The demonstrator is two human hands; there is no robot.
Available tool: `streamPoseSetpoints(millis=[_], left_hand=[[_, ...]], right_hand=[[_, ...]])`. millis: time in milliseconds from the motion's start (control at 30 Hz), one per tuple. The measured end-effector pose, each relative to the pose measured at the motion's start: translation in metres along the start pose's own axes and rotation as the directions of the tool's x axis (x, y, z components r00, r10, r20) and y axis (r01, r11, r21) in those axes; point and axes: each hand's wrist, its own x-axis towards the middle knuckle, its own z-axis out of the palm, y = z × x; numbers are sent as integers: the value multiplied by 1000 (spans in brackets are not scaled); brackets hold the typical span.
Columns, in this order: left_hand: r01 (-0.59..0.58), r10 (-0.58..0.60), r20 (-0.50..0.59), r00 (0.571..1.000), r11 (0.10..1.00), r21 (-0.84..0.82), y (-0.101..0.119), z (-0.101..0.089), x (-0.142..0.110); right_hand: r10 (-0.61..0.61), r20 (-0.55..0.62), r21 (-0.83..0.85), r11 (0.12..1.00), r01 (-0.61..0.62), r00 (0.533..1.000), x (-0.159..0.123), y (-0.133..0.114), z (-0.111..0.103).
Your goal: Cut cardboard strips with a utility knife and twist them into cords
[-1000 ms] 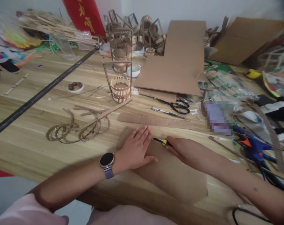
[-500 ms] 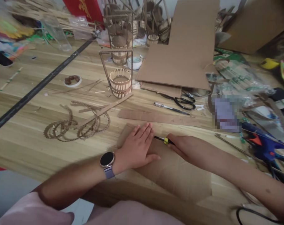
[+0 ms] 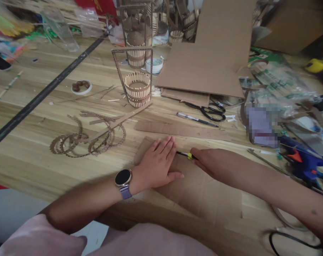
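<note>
The left hand lies flat on the cardboard, thumb spread, gripping nothing. The right hand is closed around a knife, its blade out over the cardboard beside the left fingers; whether it touches is unclear. Beyond the cardboard lie a separate strip, then a pen and scissors.

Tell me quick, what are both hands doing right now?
Left hand: open, pressed flat on the cardboard sheet.
Right hand: closed around the yellow-and-black cutter.
</note>
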Motion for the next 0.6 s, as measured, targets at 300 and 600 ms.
streamPoseSetpoints(millis=[300,600], left_hand=[[-7,7,-3,1000,1000,12,0,-1,0],[0,-1,-8,1000,1000,-1,0,0,0]], right_hand=[[-12,-39,-4,1000,12,999,0,3,9],[27,-16,-77,997,-28,1000,-3,-11,-4]])
